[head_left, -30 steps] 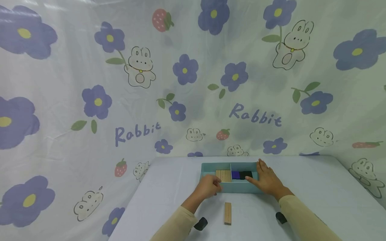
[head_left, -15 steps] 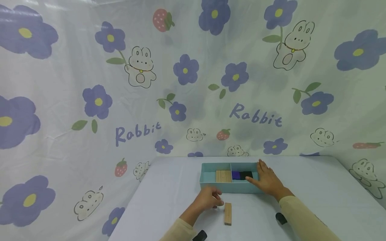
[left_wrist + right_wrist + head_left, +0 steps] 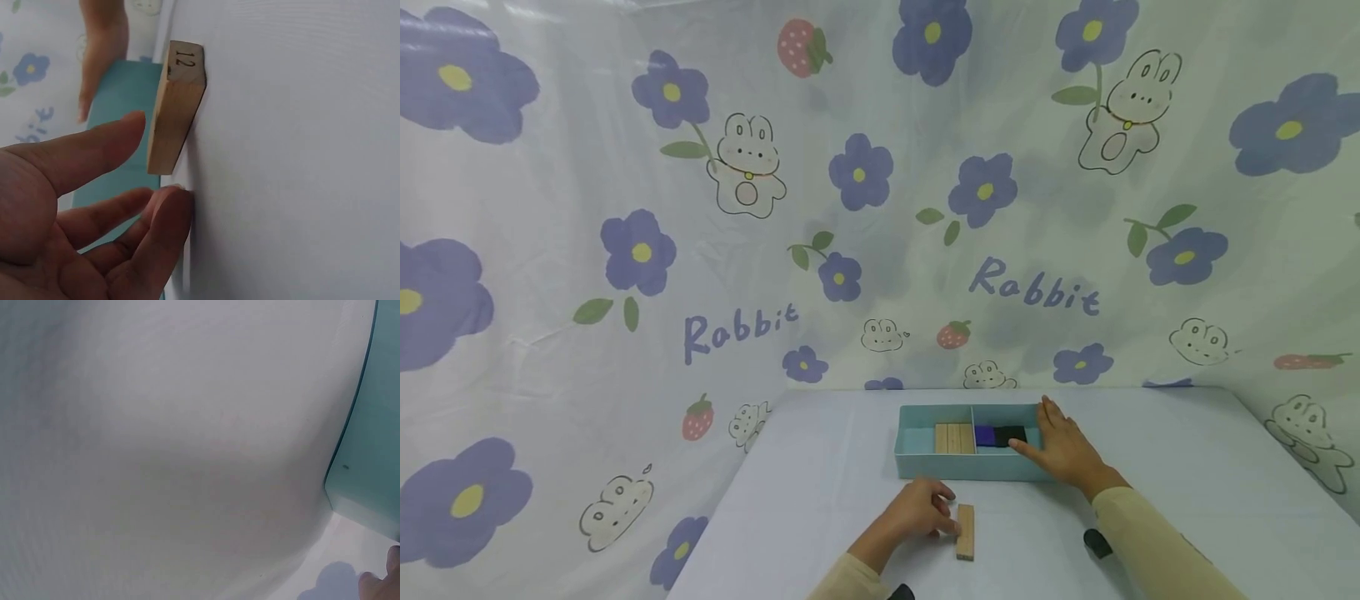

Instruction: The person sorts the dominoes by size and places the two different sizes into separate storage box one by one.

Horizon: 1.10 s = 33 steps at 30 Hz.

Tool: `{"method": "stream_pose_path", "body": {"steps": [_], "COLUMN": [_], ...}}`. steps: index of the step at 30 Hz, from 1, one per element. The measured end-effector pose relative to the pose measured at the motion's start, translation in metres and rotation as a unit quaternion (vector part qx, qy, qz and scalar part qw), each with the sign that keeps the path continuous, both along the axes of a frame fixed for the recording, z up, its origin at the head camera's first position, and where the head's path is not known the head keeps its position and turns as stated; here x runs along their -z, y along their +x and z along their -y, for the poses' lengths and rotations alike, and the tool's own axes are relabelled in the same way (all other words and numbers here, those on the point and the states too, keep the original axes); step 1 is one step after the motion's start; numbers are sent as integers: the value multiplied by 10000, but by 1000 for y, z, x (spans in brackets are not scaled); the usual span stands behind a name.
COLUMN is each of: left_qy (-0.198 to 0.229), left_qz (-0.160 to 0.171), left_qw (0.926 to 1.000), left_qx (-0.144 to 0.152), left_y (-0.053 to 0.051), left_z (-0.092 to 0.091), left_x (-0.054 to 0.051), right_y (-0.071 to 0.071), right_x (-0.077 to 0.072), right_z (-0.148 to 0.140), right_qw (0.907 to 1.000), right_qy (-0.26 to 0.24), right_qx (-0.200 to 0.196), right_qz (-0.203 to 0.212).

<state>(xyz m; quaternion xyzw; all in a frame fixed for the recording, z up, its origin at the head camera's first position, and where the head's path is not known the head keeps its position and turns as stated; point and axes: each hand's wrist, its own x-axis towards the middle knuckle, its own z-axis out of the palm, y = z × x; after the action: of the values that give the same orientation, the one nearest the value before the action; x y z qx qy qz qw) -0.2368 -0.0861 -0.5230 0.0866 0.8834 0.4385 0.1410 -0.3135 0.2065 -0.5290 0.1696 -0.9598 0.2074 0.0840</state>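
A single wooden block (image 3: 967,533) lies on the white table in front of the teal box (image 3: 970,467). In the left wrist view its end carries the number 12. My left hand (image 3: 919,509) is just left of this block, thumb and loosely bent fingers near it but not closed round it. My right hand (image 3: 1067,451) rests on the box's right end with fairly straight fingers, the thumb reaching over the front rim. The box's left compartment holds several wooden blocks (image 3: 953,438). In its right compartment lie a purple piece (image 3: 985,436) and a black piece (image 3: 1006,436).
A thin divider (image 3: 973,429) splits the box in two. White cloth covers the table (image 3: 820,467), and a patterned curtain (image 3: 895,250) hangs behind it. A black object (image 3: 1097,543) shows by the right sleeve.
My left hand has come down from the box's front rim toward the person, to the left side of the lone wooden block. The right hand has stayed on the box.
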Motion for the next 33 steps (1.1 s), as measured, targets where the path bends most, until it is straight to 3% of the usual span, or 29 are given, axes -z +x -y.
{"method": "stream_pose_path", "body": {"steps": [9, 18, 33], "left_qy": [-407, -664, -727], "left_qz": [-132, -250, -189], "left_qw": [9990, 9967, 9966], "left_qx": [87, 389, 340], "left_y": [4, 7, 7], "left_z": [-3, -8, -10], "left_x": [0, -3, 0], "right_y": [1, 0, 0], "right_x": [-3, -3, 0], "right_z": [2, 2, 1], "right_qw": [10000, 10000, 9999], "right_qy": [6, 50, 78], "right_qx": [-19, 16, 16], "right_qz": [-46, -57, -105]}}
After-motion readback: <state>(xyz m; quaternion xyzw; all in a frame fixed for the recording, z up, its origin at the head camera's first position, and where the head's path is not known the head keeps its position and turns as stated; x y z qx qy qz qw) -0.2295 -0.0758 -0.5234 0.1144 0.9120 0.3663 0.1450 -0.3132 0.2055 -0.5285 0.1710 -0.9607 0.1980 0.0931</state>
